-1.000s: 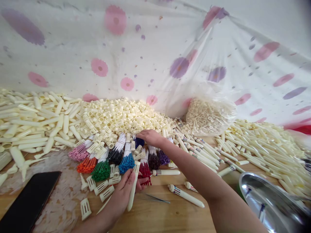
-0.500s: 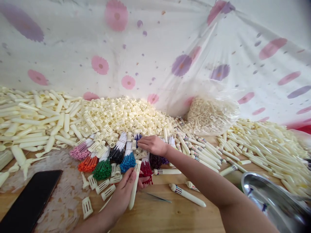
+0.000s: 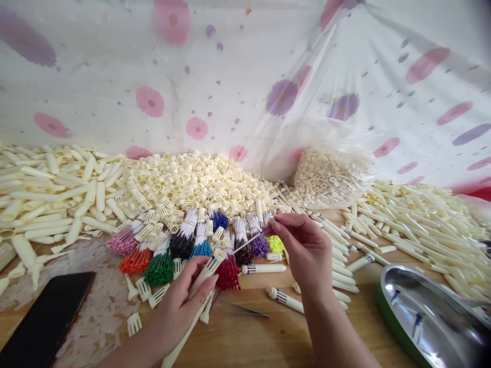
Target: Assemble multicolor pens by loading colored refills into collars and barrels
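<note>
My left hand (image 3: 186, 301) is closed around a cream multicolour pen barrel (image 3: 217, 259), whose slotted top points up and right and shows small coloured pieces in its slots. In my right hand (image 3: 309, 250), thumb and finger pinch a thin white pen refill (image 3: 245, 245) by its bluish-purple end. Its white tip slants down toward the barrel's open top; whether they touch I cannot tell. Just beyond lie bundles of refills: dark red (image 3: 228, 273), light blue (image 3: 201, 247), dark blue (image 3: 219, 220), purple (image 3: 261, 244), green (image 3: 158, 267) and yellow (image 3: 275, 244).
Slotted pen tops (image 3: 199, 179) are heaped at the back, with barrels (image 3: 49, 194) left and more pen parts (image 3: 418, 225) right. Tweezers (image 3: 250, 310) lie between my arms. A phone (image 3: 48, 317) is at left, a metal-lined tray (image 3: 387, 301) at right.
My right hand has moved from the refill bundles to the right and now pinches a refill. My left hand has shifted left and tilted the barrel's top rightward.
</note>
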Motion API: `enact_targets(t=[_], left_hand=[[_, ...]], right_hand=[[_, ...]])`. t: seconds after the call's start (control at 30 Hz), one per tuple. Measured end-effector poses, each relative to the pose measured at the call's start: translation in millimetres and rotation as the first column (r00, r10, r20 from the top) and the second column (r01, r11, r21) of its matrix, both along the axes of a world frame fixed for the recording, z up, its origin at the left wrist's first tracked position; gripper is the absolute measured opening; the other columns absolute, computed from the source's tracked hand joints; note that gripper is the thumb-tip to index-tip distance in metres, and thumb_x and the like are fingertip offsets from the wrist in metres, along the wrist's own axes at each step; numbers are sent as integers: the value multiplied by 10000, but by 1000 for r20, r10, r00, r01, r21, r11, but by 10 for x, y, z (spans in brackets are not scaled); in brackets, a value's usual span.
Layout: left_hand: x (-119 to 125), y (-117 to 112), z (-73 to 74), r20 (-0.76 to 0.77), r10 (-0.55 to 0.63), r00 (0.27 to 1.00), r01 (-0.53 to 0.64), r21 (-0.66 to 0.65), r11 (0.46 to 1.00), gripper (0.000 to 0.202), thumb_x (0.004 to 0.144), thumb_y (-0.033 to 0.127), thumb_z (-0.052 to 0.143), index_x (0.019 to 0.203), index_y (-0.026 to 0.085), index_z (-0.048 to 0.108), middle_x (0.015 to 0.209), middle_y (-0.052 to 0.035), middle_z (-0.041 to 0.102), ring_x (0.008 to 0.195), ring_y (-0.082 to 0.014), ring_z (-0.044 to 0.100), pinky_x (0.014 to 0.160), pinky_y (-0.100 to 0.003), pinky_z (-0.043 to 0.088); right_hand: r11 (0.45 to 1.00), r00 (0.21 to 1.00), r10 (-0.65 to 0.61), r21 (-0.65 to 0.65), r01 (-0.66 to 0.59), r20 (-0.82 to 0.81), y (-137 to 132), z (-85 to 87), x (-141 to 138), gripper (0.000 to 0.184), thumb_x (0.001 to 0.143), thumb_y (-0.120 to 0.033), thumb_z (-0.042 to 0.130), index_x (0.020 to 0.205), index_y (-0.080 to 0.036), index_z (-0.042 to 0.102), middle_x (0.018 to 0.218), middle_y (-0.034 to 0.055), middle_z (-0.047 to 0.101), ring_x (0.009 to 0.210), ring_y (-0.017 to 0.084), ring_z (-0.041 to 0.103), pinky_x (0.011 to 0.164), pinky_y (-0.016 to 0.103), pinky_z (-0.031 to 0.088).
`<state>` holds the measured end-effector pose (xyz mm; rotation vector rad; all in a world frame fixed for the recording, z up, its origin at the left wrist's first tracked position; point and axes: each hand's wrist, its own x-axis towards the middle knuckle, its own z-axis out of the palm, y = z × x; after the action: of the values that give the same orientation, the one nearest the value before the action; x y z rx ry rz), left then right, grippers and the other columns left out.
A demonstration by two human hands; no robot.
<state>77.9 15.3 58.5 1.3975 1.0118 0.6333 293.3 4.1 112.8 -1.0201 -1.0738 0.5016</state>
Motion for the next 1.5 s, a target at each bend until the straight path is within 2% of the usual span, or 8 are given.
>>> enact_targets(t=[0.13, 0.23, 0.4, 0.63, 0.8, 1.13, 1.3, 1.5], left_hand=[[-47, 28, 51, -75, -40, 996, 42, 27, 999, 280, 860, 453, 492, 1058, 256, 516, 857, 4, 631, 764, -176, 571, 697, -266, 476], [-56, 43, 48, -53, -66, 996, 67, 19, 998, 254, 868, 446, 484, 1037, 261, 533, 859, 9, 626, 763, -175, 575, 679, -250, 481], [-58, 40, 26, -31, -43, 999, 43, 5, 999, 241, 857, 426, 522, 1028, 262, 571, 902, -3, 647, 843, -200, 589, 751, -260, 479], [-59, 33, 13, -21, -64, 998, 64, -10, 998, 264, 856, 460, 512, 1038, 280, 573, 850, 15, 638, 763, -182, 568, 679, -235, 479], [-64, 11, 32, -9, -68, 998, 68, -3, 998, 256, 854, 444, 530, 1049, 284, 575, 929, 11, 637, 832, -182, 569, 713, -224, 460], [-45, 12, 61, 11, -108, 994, 109, -76, 991, 267, 854, 457, 525, 1026, 259, 575, 836, 13, 621, 761, -172, 552, 679, -235, 450], [-47, 5, 64, 26, -88, 996, 90, -94, 991, 272, 840, 459, 544, 1026, 265, 583, 854, 16, 634, 775, -175, 555, 668, -230, 443], [-32, 21, 61, 42, -79, 996, 83, -92, 992, 278, 820, 458, 572, 990, 241, 607, 792, 12, 628, 730, -172, 548, 657, -241, 456]], right_hand=[[1000, 999, 30, 3, -30, -12, 11, -22, -75, 97, 730, -124, 695, 776, -208, 678, 705, -21, 671, 589, 107, 662, 548, 213, 549], [999, 999, 33, 20, -33, -23, 24, -42, -95, 86, 733, -145, 698, 777, -215, 679, 723, -20, 668, 598, 108, 658, 561, 226, 553], [1000, 998, -9, -3, 8, -69, 40, -51, -80, 74, 718, -192, 724, 769, -232, 689, 714, -12, 670, 594, 125, 659, 548, 246, 553], [987, 977, 119, -89, -136, -176, 98, -129, -191, 92, 693, -254, 753, 748, -225, 686, 645, -17, 693, 547, 128, 657, 558, 261, 556], [971, 954, 161, -132, -199, -255, 124, -187, -208, 110, 694, -273, 757, 761, -224, 684, 642, -17, 706, 541, 118, 654, 562, 246, 551], [971, 950, 170, -118, -206, -263, 111, -159, -201, 119, 685, -278, 763, 749, -225, 677, 638, -19, 708, 535, 115, 653, 556, 240, 550], [970, 951, 170, -126, -207, -257, 105, -167, -233, 124, 685, -284, 764, 748, -225, 675, 644, -18, 707, 536, 120, 656, 545, 241, 550], [951, 927, 214, -149, -269, -308, 95, -193, -266, 122, 696, -273, 760, 745, -216, 665, 645, -18, 709, 531, 108, 655, 522, 207, 530]])
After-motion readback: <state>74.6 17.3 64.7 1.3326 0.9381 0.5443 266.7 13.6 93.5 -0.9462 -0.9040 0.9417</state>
